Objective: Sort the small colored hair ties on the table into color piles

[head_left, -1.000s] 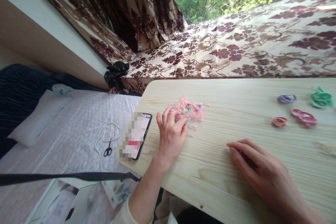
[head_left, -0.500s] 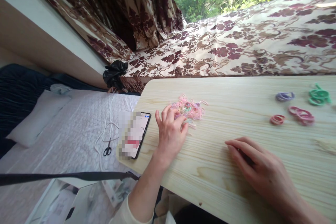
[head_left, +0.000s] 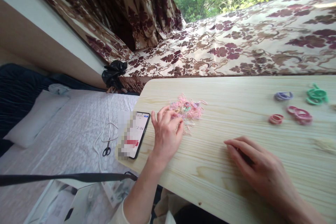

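A tangled pile of mostly pink, thin hair ties point(head_left: 193, 108), with bits of purple and green, lies on the wooden table point(head_left: 210, 168). My left hand point(head_left: 168, 133) is at the pile's near left edge, thumb and forefinger pinched together, other fingers stretched over the ties. What the pinch holds is too small to tell. My right hand point(head_left: 258, 166) rests on its side on the tabletop, fingers together against the thumb; anything inside is hidden. Beyond it lie sorted hair ties: purple point(head_left: 283, 96), green point(head_left: 317, 96), red point(head_left: 276, 119) and dark pink point(head_left: 300, 115).
A phone point(head_left: 139, 136) lies at the table's left end, beside my left forearm. A pale bundle point(head_left: 327, 145) sits at the right. Scissors point(head_left: 106, 151) and a white cable point(head_left: 98, 147) are on the bed point(head_left: 78, 119). A patterned cloth point(head_left: 236, 49) covers the sill behind.
My left hand has drawn back slightly left from the pile, its thumb and forefinger closing together. A teal tie near its fingertips no longer shows there. My right hand has stayed put.
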Demonstrator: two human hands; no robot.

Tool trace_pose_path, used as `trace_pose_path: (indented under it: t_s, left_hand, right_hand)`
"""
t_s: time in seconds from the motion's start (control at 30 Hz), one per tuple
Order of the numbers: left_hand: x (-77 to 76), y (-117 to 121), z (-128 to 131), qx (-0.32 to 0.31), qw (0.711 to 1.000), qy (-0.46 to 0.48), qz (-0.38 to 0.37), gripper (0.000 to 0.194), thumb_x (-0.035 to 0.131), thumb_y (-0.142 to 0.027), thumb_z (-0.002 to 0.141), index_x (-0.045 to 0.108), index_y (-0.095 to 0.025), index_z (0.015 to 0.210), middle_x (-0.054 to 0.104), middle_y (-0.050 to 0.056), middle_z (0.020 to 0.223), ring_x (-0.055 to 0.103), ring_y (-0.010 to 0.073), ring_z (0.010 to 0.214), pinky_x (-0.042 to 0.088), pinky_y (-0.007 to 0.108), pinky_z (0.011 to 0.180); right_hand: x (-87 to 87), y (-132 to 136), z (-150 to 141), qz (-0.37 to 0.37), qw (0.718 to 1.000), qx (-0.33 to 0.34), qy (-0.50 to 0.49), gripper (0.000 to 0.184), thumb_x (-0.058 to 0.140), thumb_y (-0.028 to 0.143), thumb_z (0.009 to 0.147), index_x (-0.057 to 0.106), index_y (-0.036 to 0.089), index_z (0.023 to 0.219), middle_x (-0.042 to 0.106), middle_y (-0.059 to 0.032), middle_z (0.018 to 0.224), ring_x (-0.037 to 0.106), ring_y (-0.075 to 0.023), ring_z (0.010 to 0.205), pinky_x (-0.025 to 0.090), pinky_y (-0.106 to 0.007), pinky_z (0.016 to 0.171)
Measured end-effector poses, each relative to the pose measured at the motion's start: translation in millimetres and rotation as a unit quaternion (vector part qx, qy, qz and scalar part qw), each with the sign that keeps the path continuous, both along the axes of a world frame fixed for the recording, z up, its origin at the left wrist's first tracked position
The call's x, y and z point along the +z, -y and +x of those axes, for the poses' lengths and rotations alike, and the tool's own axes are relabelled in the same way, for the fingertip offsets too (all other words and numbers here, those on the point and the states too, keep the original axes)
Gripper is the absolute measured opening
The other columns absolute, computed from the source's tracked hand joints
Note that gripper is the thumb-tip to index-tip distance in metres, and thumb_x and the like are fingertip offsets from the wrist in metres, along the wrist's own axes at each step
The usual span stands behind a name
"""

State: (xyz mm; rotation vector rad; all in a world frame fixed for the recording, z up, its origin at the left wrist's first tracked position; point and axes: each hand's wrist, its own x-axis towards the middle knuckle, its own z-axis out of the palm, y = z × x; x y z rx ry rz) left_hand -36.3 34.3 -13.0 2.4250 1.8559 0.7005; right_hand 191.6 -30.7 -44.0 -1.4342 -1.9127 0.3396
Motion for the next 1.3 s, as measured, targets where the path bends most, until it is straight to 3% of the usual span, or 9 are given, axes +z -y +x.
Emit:
trace_pose_path:
  t_s: [0.4, 0.53, 0.9, 1.3]
  left_hand:
    - [3.9, 3, 1, 0.004, 0.999, 0.040, -0.034, 0.008, 0.061, -0.016, 0.081, 0.063, -0.022, 0.077, 0.070, -0.001, 0.089, 0.053, 0.0229, 0.114, 0.014, 0.059, 0.111]
    - [5.9, 10, 12, -0.036, 0.997, 0.055, -0.051, 0.011, 0.060, -0.014, 0.082, 0.063, -0.023, 0.077, 0.071, -0.003, 0.080, 0.057, 0.0198, 0.106, 0.013, 0.057, 0.113]
    - [-0.1, 30, 52, -0.154, 0.984, 0.066, -0.057, 0.015, 0.055, -0.017, 0.087, 0.068, -0.024, 0.087, 0.068, -0.001, 0.082, 0.053, 0.0204, 0.106, 0.018, 0.055, 0.111]
    - [4.4, 35, 62, -0.175, 0.977, 0.074, -0.101, 0.020, 0.050, -0.018, 0.089, 0.069, -0.025, 0.089, 0.068, 0.001, 0.084, 0.053, 0.0210, 0.104, 0.022, 0.055, 0.109]
  right_hand:
    - [-0.6, 0, -2, -0.004, 1.000, -0.001, -0.006, 0.015, 0.051, 0.028, 0.089, 0.065, 0.022, 0.093, 0.067, -0.0027, 0.090, 0.064, -0.0133, 0.077, 0.050, -0.023, 0.067]
    - [-0.1, 0, -1, -0.009, 1.000, -0.001, -0.007, 0.016, 0.050, 0.028, 0.090, 0.065, 0.022, 0.092, 0.067, -0.0031, 0.089, 0.064, -0.0132, 0.076, 0.049, -0.023, 0.065]
    - [4.4, 2, -3, -0.027, 0.999, -0.003, -0.038, 0.017, 0.048, 0.025, 0.091, 0.065, 0.020, 0.091, 0.066, -0.0038, 0.084, 0.061, -0.0116, 0.069, 0.049, -0.023, 0.063]
    - [3.2, 4, -4, -0.018, 0.998, -0.013, -0.065, 0.019, 0.050, 0.022, 0.090, 0.062, 0.020, 0.104, 0.063, -0.0040, 0.090, 0.057, -0.0083, 0.060, 0.048, -0.022, 0.058]
